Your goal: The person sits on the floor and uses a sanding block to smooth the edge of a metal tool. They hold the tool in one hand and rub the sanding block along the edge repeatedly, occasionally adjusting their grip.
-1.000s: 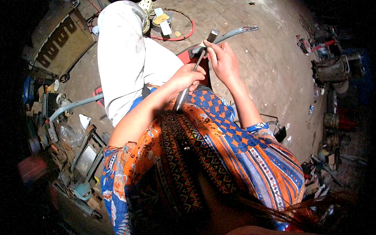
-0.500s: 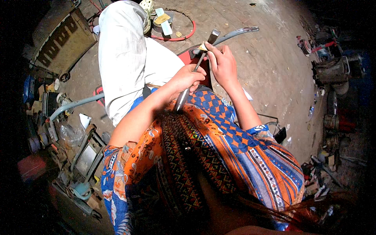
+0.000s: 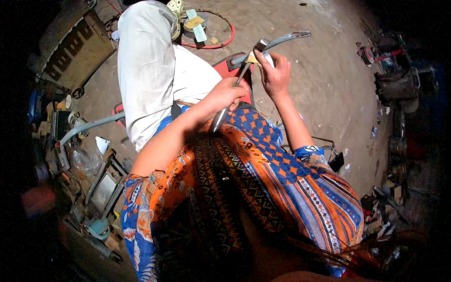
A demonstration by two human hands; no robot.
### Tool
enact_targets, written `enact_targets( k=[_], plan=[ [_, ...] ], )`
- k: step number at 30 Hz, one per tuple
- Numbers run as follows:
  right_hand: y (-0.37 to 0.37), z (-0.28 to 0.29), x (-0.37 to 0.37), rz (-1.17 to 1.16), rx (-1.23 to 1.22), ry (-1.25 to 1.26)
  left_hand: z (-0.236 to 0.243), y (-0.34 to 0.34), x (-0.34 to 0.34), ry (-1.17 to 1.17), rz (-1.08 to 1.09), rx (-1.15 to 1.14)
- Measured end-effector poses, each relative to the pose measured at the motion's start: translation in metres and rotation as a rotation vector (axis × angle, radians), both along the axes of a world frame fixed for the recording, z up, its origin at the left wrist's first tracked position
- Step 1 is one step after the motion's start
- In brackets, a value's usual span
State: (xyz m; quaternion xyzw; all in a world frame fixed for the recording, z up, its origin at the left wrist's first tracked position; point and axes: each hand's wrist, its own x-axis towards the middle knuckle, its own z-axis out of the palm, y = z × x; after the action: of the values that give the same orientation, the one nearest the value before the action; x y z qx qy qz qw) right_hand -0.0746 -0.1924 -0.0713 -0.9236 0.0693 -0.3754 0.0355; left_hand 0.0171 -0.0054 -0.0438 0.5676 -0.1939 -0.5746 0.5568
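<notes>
My left hand (image 3: 226, 95) is closed around a long metal tool (image 3: 218, 121), which slants up from my lap to a square metal head (image 3: 260, 45). My right hand (image 3: 275, 70) pinches a small pale-yellow piece (image 3: 250, 58) against the tool just below that head; what the piece is, I cannot tell. Under my hands and beside my leg in white trousers (image 3: 145, 70) are a red-and-black padded object (image 3: 223, 66) and a curved grey tube (image 3: 286, 37). The tool's lower end is partly hidden in shadow near my patterned shirt.
A red hose loop (image 3: 232, 33) lies on the dusty floor (image 3: 329, 94) around a tin with cards on it (image 3: 196, 28). A metal panel (image 3: 70, 51) and jumbled parts, frames and a plastic bag (image 3: 87, 162) line the left. Dark machinery (image 3: 397, 84) and clutter edge the right.
My right hand and the small yellow piece have shifted slightly right and down. The tool's head has tilted a little toward the right and lower. My left hand has barely moved.
</notes>
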Motion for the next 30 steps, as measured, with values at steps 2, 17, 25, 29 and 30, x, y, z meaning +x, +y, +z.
enact_targets(
  k=[2,17,25,29,30],
  plan=[
    [0.006,-0.005,0.001,-0.014,0.144,0.0,-0.001,-0.001,0.0,0.028,0.004,0.003],
    [0.023,0.009,0.006,0.077,0.563,0.048,0.0,0.002,0.001,0.062,0.045,-0.009],
    [0.007,0.017,0.006,0.014,0.13,0.068,-0.004,-0.002,0.0,0.109,0.046,-0.011],
    [0.028,0.019,0.007,0.05,0.597,0.086,-0.007,0.002,0.009,0.064,-0.02,-0.034],
    [0.031,0.022,0.005,0.089,0.82,0.103,-0.01,0.001,0.007,0.072,-0.017,-0.028]
  ],
)
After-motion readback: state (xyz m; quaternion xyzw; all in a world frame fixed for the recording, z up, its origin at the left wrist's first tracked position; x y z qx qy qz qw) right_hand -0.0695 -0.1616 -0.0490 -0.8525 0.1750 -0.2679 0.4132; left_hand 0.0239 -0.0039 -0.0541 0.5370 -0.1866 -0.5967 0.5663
